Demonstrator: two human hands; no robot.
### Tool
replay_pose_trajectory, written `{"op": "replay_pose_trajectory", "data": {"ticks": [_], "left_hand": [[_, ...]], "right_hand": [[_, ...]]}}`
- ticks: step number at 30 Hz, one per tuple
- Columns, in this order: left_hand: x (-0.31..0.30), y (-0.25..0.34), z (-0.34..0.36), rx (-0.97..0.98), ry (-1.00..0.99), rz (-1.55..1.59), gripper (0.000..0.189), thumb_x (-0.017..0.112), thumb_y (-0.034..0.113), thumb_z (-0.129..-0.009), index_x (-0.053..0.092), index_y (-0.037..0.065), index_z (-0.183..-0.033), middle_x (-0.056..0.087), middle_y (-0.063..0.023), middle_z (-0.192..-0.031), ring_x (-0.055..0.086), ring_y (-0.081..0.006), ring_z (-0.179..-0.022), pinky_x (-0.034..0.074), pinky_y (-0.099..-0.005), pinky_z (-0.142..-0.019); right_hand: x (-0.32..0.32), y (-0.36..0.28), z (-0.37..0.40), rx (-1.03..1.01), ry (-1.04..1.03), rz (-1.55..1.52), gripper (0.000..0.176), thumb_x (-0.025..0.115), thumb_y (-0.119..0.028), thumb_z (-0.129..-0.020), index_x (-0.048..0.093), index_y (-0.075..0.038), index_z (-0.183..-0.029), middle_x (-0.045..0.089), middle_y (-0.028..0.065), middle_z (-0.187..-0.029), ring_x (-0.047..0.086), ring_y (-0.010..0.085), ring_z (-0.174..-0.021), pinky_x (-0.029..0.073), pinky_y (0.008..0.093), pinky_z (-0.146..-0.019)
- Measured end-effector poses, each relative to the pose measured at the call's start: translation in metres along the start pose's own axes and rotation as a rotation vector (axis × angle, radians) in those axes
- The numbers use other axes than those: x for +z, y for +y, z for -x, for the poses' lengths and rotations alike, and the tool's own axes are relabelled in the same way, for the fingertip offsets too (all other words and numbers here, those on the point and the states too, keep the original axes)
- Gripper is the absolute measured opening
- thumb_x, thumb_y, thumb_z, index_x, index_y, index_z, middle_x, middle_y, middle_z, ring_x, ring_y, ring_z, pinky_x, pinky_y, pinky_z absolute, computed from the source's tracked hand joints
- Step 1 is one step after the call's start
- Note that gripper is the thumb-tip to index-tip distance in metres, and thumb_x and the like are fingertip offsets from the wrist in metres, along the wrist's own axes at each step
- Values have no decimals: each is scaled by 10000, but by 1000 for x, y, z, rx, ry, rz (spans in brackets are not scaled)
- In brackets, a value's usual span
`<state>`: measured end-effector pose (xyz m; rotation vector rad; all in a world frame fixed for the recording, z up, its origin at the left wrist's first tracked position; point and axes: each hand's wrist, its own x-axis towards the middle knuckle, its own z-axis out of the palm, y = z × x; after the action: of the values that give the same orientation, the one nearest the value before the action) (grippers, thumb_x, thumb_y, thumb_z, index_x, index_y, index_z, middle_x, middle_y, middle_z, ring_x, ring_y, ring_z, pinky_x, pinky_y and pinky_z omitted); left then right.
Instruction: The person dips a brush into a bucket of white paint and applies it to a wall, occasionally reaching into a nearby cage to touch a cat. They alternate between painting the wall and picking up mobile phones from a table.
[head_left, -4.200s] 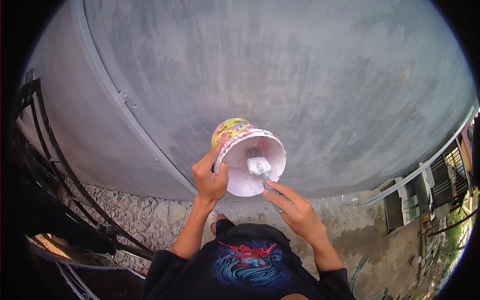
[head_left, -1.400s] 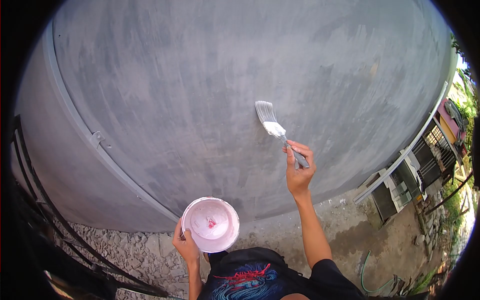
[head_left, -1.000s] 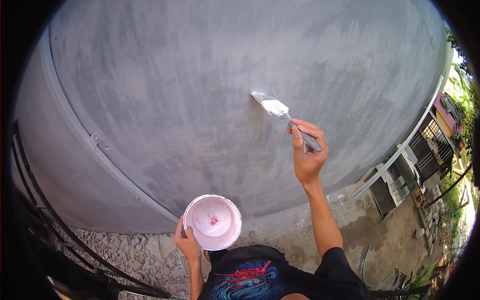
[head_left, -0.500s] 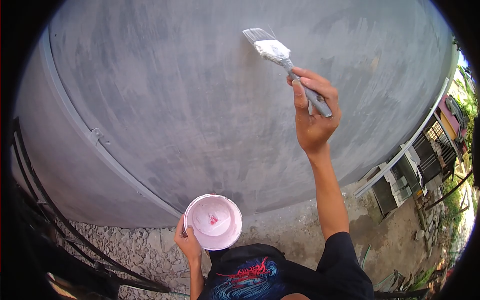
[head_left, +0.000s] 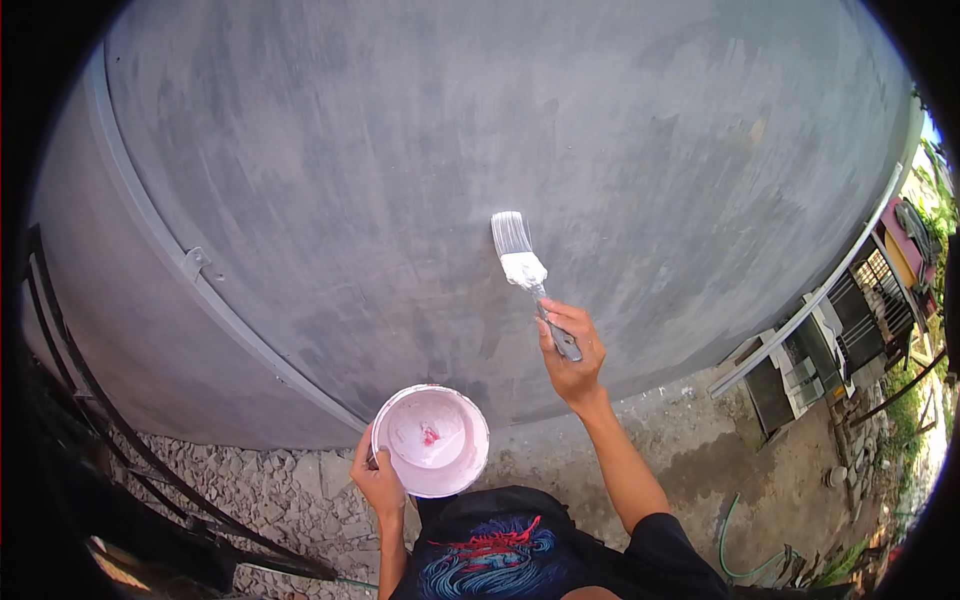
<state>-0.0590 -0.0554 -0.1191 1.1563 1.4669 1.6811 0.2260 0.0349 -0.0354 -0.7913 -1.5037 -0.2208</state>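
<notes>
My right hand is closed around the grey handle of a paintbrush. White paint coats the lower bristles, and their tips point up against the grey wall. Low in the view, my left hand grips the left side of a pink-white paint bucket. Its open top faces me, showing pale pink walls and a small red patch at the bottom.
A grey pipe runs down the wall at the left, beside dark metal bars. Rubble covers the ground at lower left. At the right are a pale pole, metal racks and a green hose.
My right hand has moved down and a little left with the brush, which is now more upright and nearer the bucket. My left hand still holds the bucket in nearly the same place.
</notes>
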Motion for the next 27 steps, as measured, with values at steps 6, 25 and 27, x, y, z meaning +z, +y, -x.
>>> {"op": "replay_pose_trajectory", "data": {"ticks": [6,25,27], "left_hand": [[-2,1,4,-14,28,-3,426,433,-51,-824,583,-118,-1217,659,-170,-1122,649,-201,-999,492,-293,-892],[-16,-5,6,-23,93,-15,414,440,-61,-835,575,-126,-1221,650,-188,-1140,649,-209,-1011,504,-297,-886],[-16,-6,4,-29,92,-27,416,439,-61,-835,573,-128,-1223,650,-190,-1142,649,-210,-1014,506,-300,-885]], "right_hand": [[0,-26,-12,44,17,-104,286,729,49,-803,571,-15,-1033,679,161,-1046,680,262,-916,555,322,-769],[18,-39,-210,-392,239,-315,233,713,24,-840,590,1,-1037,667,145,-1035,682,201,-894,596,282,-724],[17,-37,-199,-531,258,-117,264,742,24,-809,592,-15,-1023,670,150,-1060,676,233,-914,578,291,-716]]}}
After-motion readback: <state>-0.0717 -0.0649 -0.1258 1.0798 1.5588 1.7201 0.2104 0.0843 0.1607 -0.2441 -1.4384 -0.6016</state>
